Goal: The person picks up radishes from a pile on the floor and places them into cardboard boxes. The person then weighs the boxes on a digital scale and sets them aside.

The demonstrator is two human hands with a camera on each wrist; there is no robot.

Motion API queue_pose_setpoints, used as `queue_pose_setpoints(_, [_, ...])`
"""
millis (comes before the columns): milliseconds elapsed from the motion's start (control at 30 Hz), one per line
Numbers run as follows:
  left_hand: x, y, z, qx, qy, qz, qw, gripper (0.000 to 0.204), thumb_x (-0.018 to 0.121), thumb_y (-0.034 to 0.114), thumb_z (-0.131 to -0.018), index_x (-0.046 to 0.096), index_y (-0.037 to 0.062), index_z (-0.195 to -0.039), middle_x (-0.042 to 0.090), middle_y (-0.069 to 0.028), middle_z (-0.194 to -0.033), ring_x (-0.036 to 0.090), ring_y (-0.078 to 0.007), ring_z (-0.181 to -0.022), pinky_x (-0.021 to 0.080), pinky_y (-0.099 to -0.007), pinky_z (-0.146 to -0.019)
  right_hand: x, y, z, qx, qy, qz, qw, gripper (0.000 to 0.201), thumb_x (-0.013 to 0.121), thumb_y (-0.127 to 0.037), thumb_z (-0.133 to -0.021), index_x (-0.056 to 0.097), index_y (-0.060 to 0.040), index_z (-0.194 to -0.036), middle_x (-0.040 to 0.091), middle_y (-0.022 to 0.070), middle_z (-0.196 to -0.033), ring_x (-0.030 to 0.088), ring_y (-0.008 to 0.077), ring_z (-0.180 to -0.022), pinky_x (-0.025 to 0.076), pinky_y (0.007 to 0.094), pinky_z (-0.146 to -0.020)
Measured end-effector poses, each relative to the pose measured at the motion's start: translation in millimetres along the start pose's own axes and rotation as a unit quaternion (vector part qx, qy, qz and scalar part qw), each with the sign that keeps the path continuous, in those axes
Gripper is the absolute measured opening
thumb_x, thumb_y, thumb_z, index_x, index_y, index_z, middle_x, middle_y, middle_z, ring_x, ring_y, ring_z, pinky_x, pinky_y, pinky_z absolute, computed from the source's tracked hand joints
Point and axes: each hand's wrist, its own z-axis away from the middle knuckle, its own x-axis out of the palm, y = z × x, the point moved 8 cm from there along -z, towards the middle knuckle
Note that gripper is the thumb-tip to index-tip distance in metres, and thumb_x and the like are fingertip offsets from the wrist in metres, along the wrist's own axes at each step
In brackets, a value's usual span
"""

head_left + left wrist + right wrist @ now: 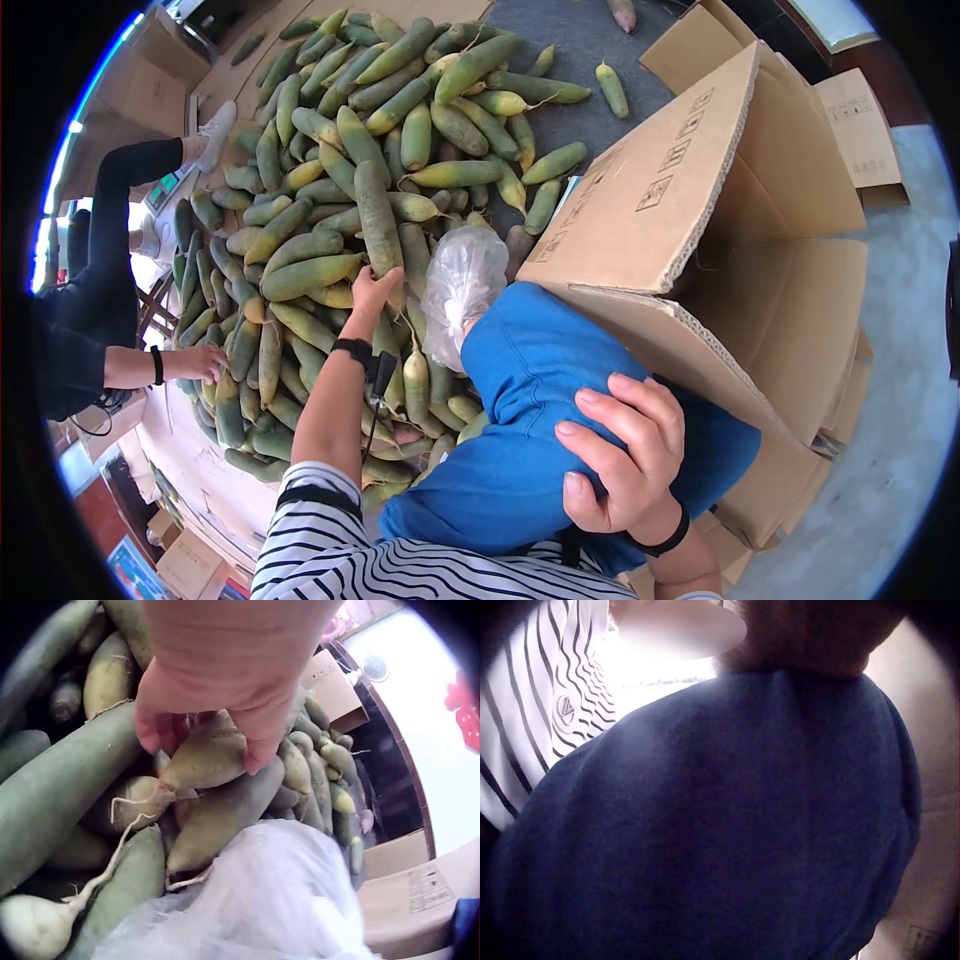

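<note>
In the head view, my left hand grips the lower end of a long green radish lying on the heap. The left wrist view shows the fingers of that hand curled round the pale tapered end of a radish, with thin roots beside it. My right hand is over the blue-clothed knee, fingers loosely bent and holding nothing. Blue cloth fills most of the right wrist view. Just right of the left hand is a clear plastic bag, which also shows in the left wrist view.
A large open cardboard box stands to the right of the knee. The radish heap spreads ahead and left. At the left, another person's hand touches the heap. More cardboard boxes are at the lower left.
</note>
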Motion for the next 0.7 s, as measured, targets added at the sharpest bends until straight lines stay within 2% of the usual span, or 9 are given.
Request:
queue_pose_setpoints(33, [5.5, 4.1, 12.7, -0.034, -0.055, 0.099, 0.993, 0.058, 0.072, 0.04, -0.08, 0.057, 0.0003, -0.119, 0.067, -0.0124, -0.101, 0.066, -0.025, -0.092, 0.053, -0.0352, -0.079, -0.7, 1.1, 0.8, 0.002, 0.004, 0.0, 1.0, 0.03, 0.054, -0.03, -0.08, 0.072, -0.0118, -0.097, 0.067, 0.0087, -0.107, 0.059, 0.0288, -0.103, 0.045, 0.0443, -0.09])
queue_pose_setpoints(67, [-0.3, 12.7, 24.8, -0.03, -0.054, 0.096, 0.993, 0.058, 0.072, 0.04, -0.08, 0.057, 0.0003, -0.119, 0.067, -0.0124, -0.101, 0.066, -0.025, -0.092, 0.053, -0.0352, -0.079, -1.3, 1.3, 1.1, 0.0, 0.009, -0.005, 1.0, 0.03, 0.054, -0.029, -0.08, 0.072, -0.0113, -0.097, 0.067, 0.009, -0.107, 0.059, 0.0291, -0.103, 0.045, 0.0444, -0.089])
queue_pose_setpoints(133, [10.7, 28.1, 57.6, -0.071, -0.208, 0.349, 0.911, 0.045, 0.06, 0.037, -0.091, 0.055, 0.0026, -0.121, 0.065, -0.0094, -0.102, 0.065, -0.0204, -0.089, 0.054, -0.0348, -0.075, -2.5, 1.7, 1.9, -0.003, 0.022, -0.012, 1.0, 0.03, 0.054, -0.029, -0.08, 0.072, -0.0107, -0.096, 0.067, 0.0094, -0.107, 0.059, 0.0294, -0.103, 0.045, 0.0446, -0.089])
queue_pose_setpoints(167, [2.4, 33.8, 72.3, -0.065, -0.208, 0.345, 0.913, 0.045, 0.06, 0.037, -0.091, 0.055, 0.0026, -0.121, 0.065, -0.0094, -0.102, 0.065, -0.0204, -0.089, 0.054, -0.0348, -0.075, -3.1, 1.7, 2.4, -0.006, 0.026, -0.015, 1.0, 0.029, 0.056, -0.027, -0.078, 0.071, -0.0104, -0.096, 0.067, 0.0097, -0.107, 0.059, 0.0298, -0.103, 0.046, 0.0446, -0.088])
queue_pose_setpoints(233, [-5.7, 43.8, 109.4, -0.091, -0.253, 0.457, 0.848, 0.042, 0.053, 0.034, -0.096, 0.052, 0.0018, -0.123, 0.064, -0.0102, -0.106, 0.064, -0.0215, -0.089, 0.054, -0.0367, -0.075, -6.5, 1.6, 4.3, -0.011, 0.036, -0.019, 0.999, 0.028, 0.059, -0.023, -0.074, 0.071, -0.0097, -0.095, 0.066, 0.0102, -0.108, 0.059, 0.0307, -0.103, 0.046, 0.0447, -0.088])
queue_pose_setpoints(333, [-26.8, 42.7, 154.3, -0.075, -0.228, 0.441, 0.865, 0.044, 0.052, 0.033, -0.096, 0.051, -0.0004, -0.124, 0.064, -0.0117, -0.107, 0.064, -0.0227, -0.09, 0.054, -0.0369, -0.077, -10.3, 3.0, 7.2, -0.008, 0.055, -0.027, 0.998, 0.027, 0.063, -0.02, -0.071, 0.07, -0.009, -0.094, 0.066, 0.0099, -0.108, 0.059, 0.0308, -0.104, 0.046, 0.0455, -0.09])
queue_pose_setpoints(467, [-61.0, 91.6, 210.6, 0.069, -0.262, 0.309, 0.912, 0.049, 0.055, 0.03, -0.093, 0.047, -0.0053, -0.126, 0.061, -0.0171, -0.111, 0.063, -0.0261, -0.1, 0.054, -0.0378, -0.082, -15.6, 5.1, 14.8, -0.006, 0.084, -0.052, 0.995, 0.025, 0.065, -0.019, -0.071, 0.067, -0.0083, -0.093, 0.063, 0.0094, -0.109, 0.057, 0.03, -0.108, 0.045, 0.0465, -0.094])
queue_pose_setpoints(633, [-73.8, 251.2, 291.2, 0.275, -0.219, 0.134, 0.926, 0.072, 0.075, 0.044, -0.075, 0.053, -0.0056, -0.121, 0.062, -0.0096, -0.108, 0.059, -0.0152, -0.097, 0.048, -0.0279, -0.079, -18.6, 4.9, 23.0, -0.01, 0.111, -0.061, 0.992, 0.021, 0.064, -0.019, -0.073, 0.065, -0.0071, -0.091, 0.06, 0.0094, -0.111, 0.053, 0.03, -0.11, 0.041, 0.0464, -0.098])
queue_pose_setpoints(700, [-63.1, 312.0, 317.8, 0.348, -0.203, 0.119, 0.908, 0.077, 0.078, 0.043, -0.073, 0.05, -0.0056, -0.126, 0.061, -0.0082, -0.111, 0.057, -0.0153, -0.1, 0.044, -0.0284, -0.089, -20.1, 6.3, 26.5, -0.011, 0.126, -0.061, 0.99, 0.02, 0.064, -0.02, -0.075, 0.064, -0.0066, -0.09, 0.059, 0.0098, -0.111, 0.052, 0.0303, -0.111, 0.04, 0.0469, -0.099])
